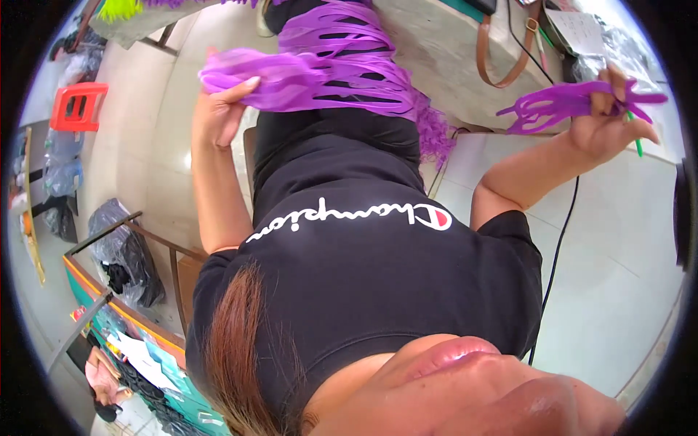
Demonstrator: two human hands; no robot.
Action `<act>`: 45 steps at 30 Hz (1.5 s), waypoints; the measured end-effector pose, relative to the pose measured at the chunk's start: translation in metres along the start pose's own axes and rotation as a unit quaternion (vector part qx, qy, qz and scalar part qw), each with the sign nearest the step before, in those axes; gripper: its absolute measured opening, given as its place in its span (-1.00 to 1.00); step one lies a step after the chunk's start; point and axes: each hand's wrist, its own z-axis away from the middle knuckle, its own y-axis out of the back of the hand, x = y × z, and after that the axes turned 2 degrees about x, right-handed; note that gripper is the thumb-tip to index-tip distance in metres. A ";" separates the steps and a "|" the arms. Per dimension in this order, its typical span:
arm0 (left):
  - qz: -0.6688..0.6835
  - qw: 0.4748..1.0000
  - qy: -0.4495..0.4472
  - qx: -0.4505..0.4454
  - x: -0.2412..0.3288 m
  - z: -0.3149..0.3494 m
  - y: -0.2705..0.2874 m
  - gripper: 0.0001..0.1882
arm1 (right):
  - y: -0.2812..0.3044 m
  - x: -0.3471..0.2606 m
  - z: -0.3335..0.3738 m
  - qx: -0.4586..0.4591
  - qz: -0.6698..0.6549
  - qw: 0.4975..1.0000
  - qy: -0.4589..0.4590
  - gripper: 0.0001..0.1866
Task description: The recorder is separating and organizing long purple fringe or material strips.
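Note:
My left hand (227, 107) is closed on one end of a bundle of thin, partly see-through purple strips (269, 78), thumb on top. More purple strips (356, 58) lie loosely side by side across my lap, over black trousers. Out to the right, my right hand (607, 120) is raised, its fingers curled round a smaller bunch of purple strips (549, 105) that shows on both sides of the hand. A slim green tool (639, 147) sticks out below that hand; its kind I cannot make out. A frilly purple trim (436, 134) hangs beside my leg.
Ahead is a grey work surface (436, 51) with a brown strap (486, 58) and a paper sheet (579, 33). A black cable (558, 254) crosses the floor at right. At left are a red stool (76, 107), plastic bags (123, 247), a green-sided table (182, 396) and another person (103, 378).

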 end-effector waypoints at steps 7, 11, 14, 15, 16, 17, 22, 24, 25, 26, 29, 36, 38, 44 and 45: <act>-0.071 0.987 -0.069 -0.128 0.014 0.041 -0.075 0.02 | -0.080 0.101 0.064 -0.230 0.055 0.953 -0.189 -0.52; -0.062 0.988 -0.052 -0.132 0.006 0.047 -0.085 0.00 | -0.096 0.138 0.085 -0.342 0.055 0.911 -0.224 -0.44; -0.052 0.989 -0.077 -0.117 0.003 0.051 -0.090 -0.02 | -0.098 0.148 0.086 -0.313 0.034 0.907 -0.280 -0.45; -0.045 0.989 -0.083 -0.114 0.004 0.052 -0.092 -0.03 | -0.098 0.149 0.086 -0.312 0.035 0.907 -0.280 -0.45; -0.038 0.989 -0.089 -0.111 0.004 0.052 -0.094 -0.04 | -0.098 0.149 0.086 -0.317 0.030 0.904 -0.285 -0.45; -0.039 0.989 -0.089 -0.110 0.004 0.052 -0.094 -0.04 | -0.098 0.150 0.086 -0.323 0.023 0.901 -0.290 -0.45; -0.043 0.988 -0.147 -0.027 0.013 0.055 -0.114 -0.28 | -0.099 0.149 0.088 -0.322 0.018 0.894 -0.310 -0.44; -0.030 0.990 -0.116 -0.077 0.007 0.052 -0.099 -0.17 | -0.099 0.148 0.089 -0.324 0.017 0.893 -0.311 -0.44; -0.016 0.988 -0.083 -0.128 0.005 0.051 -0.094 -0.06 | -0.100 0.148 0.090 -0.317 0.019 0.895 -0.314 -0.45; -0.016 0.988 -0.083 -0.128 0.005 0.052 -0.095 -0.06 | -0.100 0.148 0.091 -0.310 0.022 0.896 -0.317 -0.45; -0.010 0.987 -0.087 -0.136 0.006 0.051 -0.095 -0.07 | -0.098 0.149 0.089 -0.319 0.017 0.892 -0.319 -0.45; -0.068 0.985 -0.104 -0.123 0.006 0.048 -0.093 -0.11 | -0.099 0.147 0.089 -0.342 0.066 0.881 -0.319 -0.46; -0.084 0.981 -0.118 -0.128 0.007 0.049 -0.091 -0.12 | -0.111 0.146 0.102 -0.234 0.295 0.897 -0.230 -0.50; -0.084 0.900 0.180 -0.389 0.022 0.054 -0.081 -0.45 | -0.046 0.173 0.005 0.184 0.290 0.904 -0.255 -0.60; -0.101 0.882 0.198 -0.416 0.022 0.056 -0.077 -0.55 | -0.051 0.171 -0.016 0.232 0.209 0.902 -0.297 -0.59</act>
